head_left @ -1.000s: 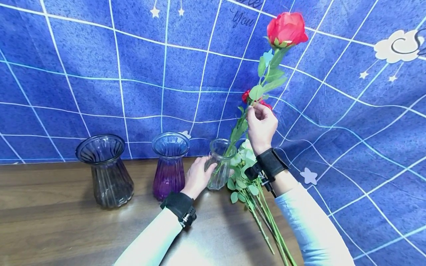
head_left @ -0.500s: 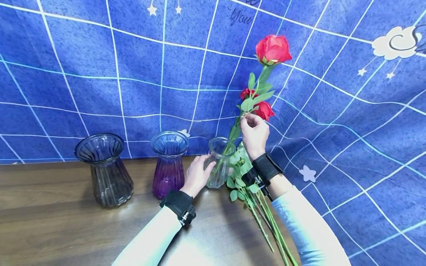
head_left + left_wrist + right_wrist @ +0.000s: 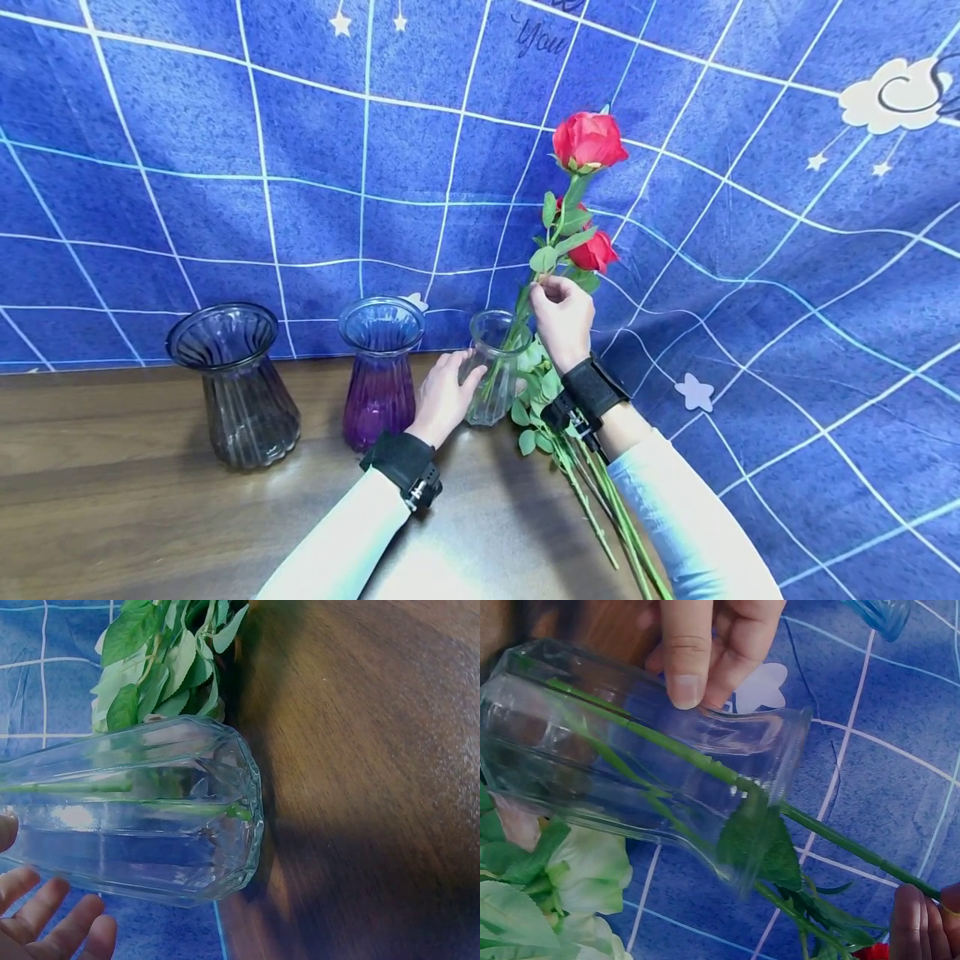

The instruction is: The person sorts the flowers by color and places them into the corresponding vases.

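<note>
My left hand [image 3: 447,392] holds the side of a small clear glass vase [image 3: 491,400]; its thumb lies against the glass near the neck in the right wrist view. The vase stands upright on the table. With thumb and fingertips, my right hand [image 3: 564,317] pinches the stem of a red rose [image 3: 588,140] above and right of the rim. That green stem [image 3: 840,841] slants down through the mouth into the vase. A second stem [image 3: 656,791] also runs inside. Lower red blooms [image 3: 594,250] show behind the right hand. In the left wrist view a stem end sits near the vase's base.
Left of the clear vase stand a blue-purple glass vase [image 3: 381,400] and a larger dark grey glass vase [image 3: 251,408]. Pale flowers with green leaves [image 3: 536,383] and long stems [image 3: 607,508] lie on the wooden table [image 3: 112,500] at right. A blue cloth [image 3: 187,225] hangs behind.
My right hand has moved down and left with the rose, whose bloom now hangs lower and whose stem reaches deeper into the clear vase. The left hand stays in place.
</note>
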Tool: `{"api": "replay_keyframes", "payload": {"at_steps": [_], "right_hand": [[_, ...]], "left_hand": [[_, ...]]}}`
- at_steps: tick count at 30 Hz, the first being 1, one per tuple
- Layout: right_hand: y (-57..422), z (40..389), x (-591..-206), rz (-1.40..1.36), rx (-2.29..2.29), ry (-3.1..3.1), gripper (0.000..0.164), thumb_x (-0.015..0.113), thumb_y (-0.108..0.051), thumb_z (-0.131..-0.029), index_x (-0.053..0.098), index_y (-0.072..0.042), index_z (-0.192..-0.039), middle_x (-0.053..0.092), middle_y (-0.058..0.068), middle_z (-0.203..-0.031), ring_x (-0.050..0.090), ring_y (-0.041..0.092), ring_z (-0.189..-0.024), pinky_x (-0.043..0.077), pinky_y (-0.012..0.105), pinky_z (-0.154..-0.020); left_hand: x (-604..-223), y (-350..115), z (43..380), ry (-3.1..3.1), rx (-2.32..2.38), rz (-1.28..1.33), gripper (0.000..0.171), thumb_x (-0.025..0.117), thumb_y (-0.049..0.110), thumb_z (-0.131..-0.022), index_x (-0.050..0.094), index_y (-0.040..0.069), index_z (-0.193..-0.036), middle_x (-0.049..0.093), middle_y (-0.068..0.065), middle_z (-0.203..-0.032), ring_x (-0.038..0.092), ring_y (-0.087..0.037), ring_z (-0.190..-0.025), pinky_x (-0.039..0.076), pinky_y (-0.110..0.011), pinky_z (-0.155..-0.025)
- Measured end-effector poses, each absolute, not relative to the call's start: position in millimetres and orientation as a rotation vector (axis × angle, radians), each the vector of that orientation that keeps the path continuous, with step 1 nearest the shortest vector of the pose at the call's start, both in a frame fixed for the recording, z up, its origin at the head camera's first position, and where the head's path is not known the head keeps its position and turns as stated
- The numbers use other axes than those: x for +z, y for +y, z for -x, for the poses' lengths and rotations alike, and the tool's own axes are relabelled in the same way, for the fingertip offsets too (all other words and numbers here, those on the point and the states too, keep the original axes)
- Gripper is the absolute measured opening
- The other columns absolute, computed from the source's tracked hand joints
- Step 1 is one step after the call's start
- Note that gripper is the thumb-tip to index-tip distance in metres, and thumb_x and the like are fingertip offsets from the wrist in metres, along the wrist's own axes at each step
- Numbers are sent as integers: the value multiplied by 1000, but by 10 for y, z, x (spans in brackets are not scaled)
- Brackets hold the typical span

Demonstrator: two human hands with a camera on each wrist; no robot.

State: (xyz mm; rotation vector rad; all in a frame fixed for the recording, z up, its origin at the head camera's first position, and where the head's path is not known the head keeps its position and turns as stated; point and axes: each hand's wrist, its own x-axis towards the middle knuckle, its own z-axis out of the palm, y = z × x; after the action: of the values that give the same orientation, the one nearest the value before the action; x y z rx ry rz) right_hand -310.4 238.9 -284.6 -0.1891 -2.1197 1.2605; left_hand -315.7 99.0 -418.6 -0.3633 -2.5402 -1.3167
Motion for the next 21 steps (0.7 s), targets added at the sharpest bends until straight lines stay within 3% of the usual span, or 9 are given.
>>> {"api": "replay_keyframes", "payload": {"at_steps": [21], "right_hand": [[2428,3112,-3103,198,1203,-2255,18,65,-18,-80,74,-7,-92,72,11,-77,55,-3,-55,45,16,-58]], "left_hand": [[-4218,975,3180,-2518,-1311,369,39,59,40,-90,60,18,-122,62,-7,-121,61,-28,-108,50,-45,-85]]}}
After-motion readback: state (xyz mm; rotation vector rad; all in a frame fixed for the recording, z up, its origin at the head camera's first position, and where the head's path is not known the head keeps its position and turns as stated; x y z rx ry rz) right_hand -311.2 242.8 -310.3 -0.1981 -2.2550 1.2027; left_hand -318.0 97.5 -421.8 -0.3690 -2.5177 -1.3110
